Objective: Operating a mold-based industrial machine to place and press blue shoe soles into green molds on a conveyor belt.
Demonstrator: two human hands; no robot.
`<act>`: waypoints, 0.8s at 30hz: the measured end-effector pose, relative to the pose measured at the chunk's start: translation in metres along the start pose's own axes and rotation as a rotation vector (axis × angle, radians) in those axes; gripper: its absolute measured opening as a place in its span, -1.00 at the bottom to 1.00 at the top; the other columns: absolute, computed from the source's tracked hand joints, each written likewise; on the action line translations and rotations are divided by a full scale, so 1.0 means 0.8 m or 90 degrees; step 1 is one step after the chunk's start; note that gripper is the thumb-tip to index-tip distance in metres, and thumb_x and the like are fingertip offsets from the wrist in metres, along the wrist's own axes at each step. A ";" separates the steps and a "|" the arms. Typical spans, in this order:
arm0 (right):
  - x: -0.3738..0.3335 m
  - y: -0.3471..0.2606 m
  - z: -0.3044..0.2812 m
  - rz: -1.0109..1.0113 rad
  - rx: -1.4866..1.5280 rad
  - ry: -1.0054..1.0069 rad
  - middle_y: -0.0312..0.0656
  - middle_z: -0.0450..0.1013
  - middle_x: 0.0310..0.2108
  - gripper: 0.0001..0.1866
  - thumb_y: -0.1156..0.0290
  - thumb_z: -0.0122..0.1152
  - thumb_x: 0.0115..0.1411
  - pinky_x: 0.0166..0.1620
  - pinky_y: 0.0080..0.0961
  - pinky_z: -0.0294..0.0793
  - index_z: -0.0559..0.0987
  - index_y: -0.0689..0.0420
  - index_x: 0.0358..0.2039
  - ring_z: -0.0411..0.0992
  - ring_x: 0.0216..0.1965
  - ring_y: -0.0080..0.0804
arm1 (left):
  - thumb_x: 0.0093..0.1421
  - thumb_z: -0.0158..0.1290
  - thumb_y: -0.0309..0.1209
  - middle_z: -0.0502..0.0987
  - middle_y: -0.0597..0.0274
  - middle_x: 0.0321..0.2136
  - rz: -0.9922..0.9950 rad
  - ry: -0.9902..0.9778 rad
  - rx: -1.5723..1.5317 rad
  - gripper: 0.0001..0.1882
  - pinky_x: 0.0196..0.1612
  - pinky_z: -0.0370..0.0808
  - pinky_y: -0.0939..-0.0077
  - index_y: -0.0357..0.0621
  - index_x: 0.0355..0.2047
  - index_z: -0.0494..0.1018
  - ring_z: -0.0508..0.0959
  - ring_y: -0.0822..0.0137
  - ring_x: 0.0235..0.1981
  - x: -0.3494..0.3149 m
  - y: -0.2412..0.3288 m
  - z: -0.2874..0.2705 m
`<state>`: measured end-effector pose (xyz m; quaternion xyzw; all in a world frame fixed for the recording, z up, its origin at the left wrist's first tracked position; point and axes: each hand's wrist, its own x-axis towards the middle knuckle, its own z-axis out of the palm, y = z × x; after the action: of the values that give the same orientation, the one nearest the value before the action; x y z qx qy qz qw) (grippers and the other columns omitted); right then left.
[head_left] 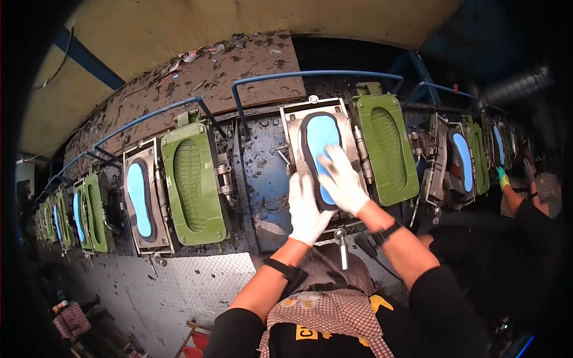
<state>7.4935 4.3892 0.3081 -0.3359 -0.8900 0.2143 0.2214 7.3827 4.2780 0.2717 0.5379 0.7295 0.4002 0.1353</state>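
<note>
A blue shoe-sole piece with a dark rim lies in the open metal mould in front of me. My right hand, in a white glove, rests on the lower half of the blue piece, its fingers stretched out. Against the lower left edge of the sole and mould is my left hand, also gloved, its fingers extended upward. Neither hand grips anything. Joined by a hinge at the right of the mould is a green lid with a sole-shaped recess. My palms hide part of the sole's lower end.
Similar moulds with blue soles, such as the left mould and its green lid, line the bench. Blue rails run behind. A metal handle projects near my waist. Another person's gloved hand is at the far right.
</note>
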 end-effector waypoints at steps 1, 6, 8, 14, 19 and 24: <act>-0.022 0.006 -0.013 -0.016 0.046 -0.012 0.14 0.25 0.32 -0.39 0.24 0.25 0.23 0.43 -0.08 0.14 0.43 0.21 0.25 0.15 0.39 0.15 | -0.14 0.42 -0.33 0.32 -0.32 0.20 0.167 0.050 0.002 -0.13 0.30 0.34 0.00 -0.30 0.21 0.34 0.35 -0.30 0.24 0.008 -0.002 -0.001; -0.061 0.043 -0.033 -0.073 0.076 0.009 -0.06 0.51 -0.07 -0.66 0.32 0.36 0.14 0.06 -0.18 0.48 0.61 0.14 -0.09 0.47 -0.02 0.01 | 0.01 0.32 -0.49 0.59 0.01 -0.08 0.251 -0.020 -0.099 -0.55 0.13 0.50 0.14 -0.21 -0.05 0.54 0.56 -0.07 0.03 0.028 -0.003 0.004; -0.055 0.049 -0.021 0.017 0.138 0.008 -0.13 0.50 -0.36 -0.85 0.33 0.32 0.18 -0.17 -0.18 0.46 0.64 0.09 -0.27 0.46 -0.27 -0.02 | 0.14 0.25 -0.49 0.63 0.02 -0.16 0.122 -0.008 -0.142 -0.71 0.07 0.52 0.21 -0.21 -0.11 0.58 0.59 -0.03 -0.04 0.022 0.003 0.001; -0.007 0.024 -0.046 0.041 0.157 -0.051 -0.09 0.52 -0.32 -0.80 0.27 0.25 0.24 -0.08 -0.16 0.47 0.63 0.10 -0.22 0.47 -0.22 -0.03 | 0.12 0.26 -0.34 0.59 -0.06 -0.10 0.210 -0.072 -0.091 -0.60 0.11 0.50 0.12 -0.30 -0.07 0.54 0.56 -0.11 0.00 0.021 0.019 -0.015; 0.098 0.016 -0.021 -0.036 -0.211 0.179 -0.05 0.43 -0.08 -0.68 0.17 0.22 0.23 0.14 -0.14 0.40 0.51 0.15 -0.17 0.38 0.03 -0.02 | -0.03 0.34 -0.35 0.55 0.04 -0.04 0.300 -0.111 -0.007 -0.47 0.03 0.51 0.16 -0.23 -0.03 0.52 0.54 -0.03 0.04 0.024 0.014 -0.009; 0.144 0.055 0.053 0.109 -0.200 0.049 0.01 0.42 0.02 -0.53 0.14 0.19 0.20 0.23 -0.13 0.31 0.51 0.18 0.03 0.34 0.13 0.01 | -0.10 0.30 -0.48 0.54 0.06 -0.05 0.288 -0.098 -0.031 -0.50 0.06 0.49 0.14 -0.16 -0.06 0.55 0.51 -0.02 0.06 0.018 0.004 -0.003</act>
<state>7.4151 4.4894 0.2794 -0.4492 -0.8715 0.0776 0.1807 7.3780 4.2898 0.2792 0.7131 0.5680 0.3957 0.1107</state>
